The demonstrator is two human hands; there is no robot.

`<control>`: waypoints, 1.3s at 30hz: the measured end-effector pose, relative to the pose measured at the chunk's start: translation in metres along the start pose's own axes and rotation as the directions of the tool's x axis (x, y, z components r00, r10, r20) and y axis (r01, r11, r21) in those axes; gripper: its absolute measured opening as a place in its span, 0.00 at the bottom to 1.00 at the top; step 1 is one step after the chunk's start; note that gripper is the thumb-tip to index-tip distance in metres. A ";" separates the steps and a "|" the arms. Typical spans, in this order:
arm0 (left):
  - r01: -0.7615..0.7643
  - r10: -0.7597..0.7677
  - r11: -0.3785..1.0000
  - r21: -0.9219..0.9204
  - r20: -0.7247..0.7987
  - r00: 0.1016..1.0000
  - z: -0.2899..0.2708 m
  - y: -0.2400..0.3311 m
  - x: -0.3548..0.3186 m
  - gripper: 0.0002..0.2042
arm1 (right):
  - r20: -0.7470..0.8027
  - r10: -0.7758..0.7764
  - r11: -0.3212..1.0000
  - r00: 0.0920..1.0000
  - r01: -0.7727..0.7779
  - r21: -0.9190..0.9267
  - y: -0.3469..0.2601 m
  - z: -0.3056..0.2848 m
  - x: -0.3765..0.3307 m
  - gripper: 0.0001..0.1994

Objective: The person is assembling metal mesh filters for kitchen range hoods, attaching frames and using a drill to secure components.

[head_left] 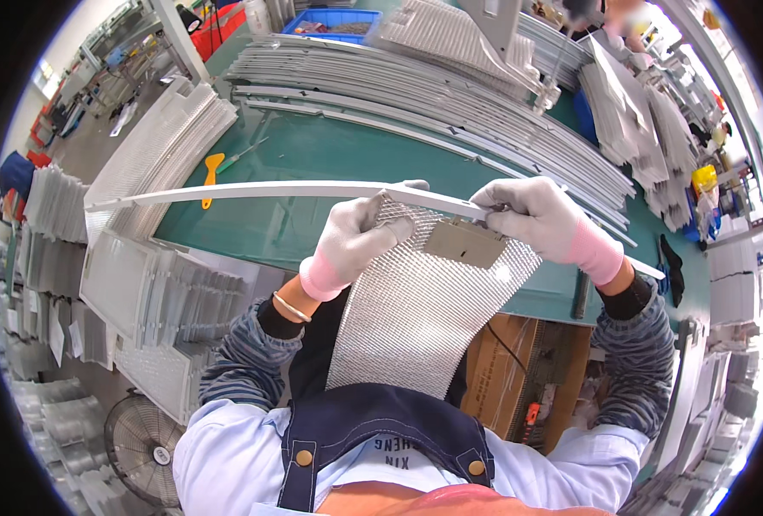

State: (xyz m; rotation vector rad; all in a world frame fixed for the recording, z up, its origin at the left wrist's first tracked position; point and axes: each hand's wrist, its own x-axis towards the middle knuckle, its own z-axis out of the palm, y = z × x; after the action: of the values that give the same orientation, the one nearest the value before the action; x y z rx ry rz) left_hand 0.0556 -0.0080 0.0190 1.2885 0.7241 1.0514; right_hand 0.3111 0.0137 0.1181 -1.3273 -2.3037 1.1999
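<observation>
A silvery metal mesh panel (403,322) slopes from my lap up to the bench edge. Along its far edge runs a long white metal strip (261,192), reaching well out to the left. A greyish-beige rectangular plate (465,243) sits at the panel's top edge, between my hands. My left hand (349,242), in a white glove with a pink cuff, is closed on the panel's upper left corner, against the strip. My right hand (546,219), gloved alike, pinches the strip just right of the plate; its fingertips are partly hidden.
A yellow-orange scraper (212,179) and a thin pointed tool (233,161) lie on the green bench (312,155). Long metal strips (416,99) are piled behind. Mesh panels (153,146) are stacked at the left, above a floor fan (151,449). A cardboard box (495,365) sits below the bench.
</observation>
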 end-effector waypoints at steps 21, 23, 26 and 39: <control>-0.058 0.059 0.987 -0.151 0.001 0.998 -0.018 -0.013 -0.026 0.25 | 0.031 -0.109 0.971 0.994 0.113 -0.212 -0.037 0.029 -0.008 0.14; -0.109 0.113 0.968 -0.228 0.005 0.994 -0.017 -0.015 -0.026 0.31 | 0.077 0.027 0.986 0.997 -0.013 -0.168 -0.046 0.027 -0.007 0.14; -0.113 0.123 0.962 -0.248 0.023 0.992 -0.022 -0.021 -0.027 0.29 | 0.070 -0.033 0.981 0.997 0.046 -0.188 -0.045 0.030 -0.005 0.14; -0.221 0.257 0.928 -0.300 0.084 0.963 -0.019 -0.028 -0.032 0.17 | 0.026 0.228 0.961 0.973 -0.220 -0.166 -0.063 0.063 0.039 0.25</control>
State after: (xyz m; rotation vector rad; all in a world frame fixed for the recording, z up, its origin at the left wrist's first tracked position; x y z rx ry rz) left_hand 0.0319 -0.0285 -0.0153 1.1924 0.3089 1.2143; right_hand 0.2157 -0.0056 0.1169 -1.6741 -2.3761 1.1354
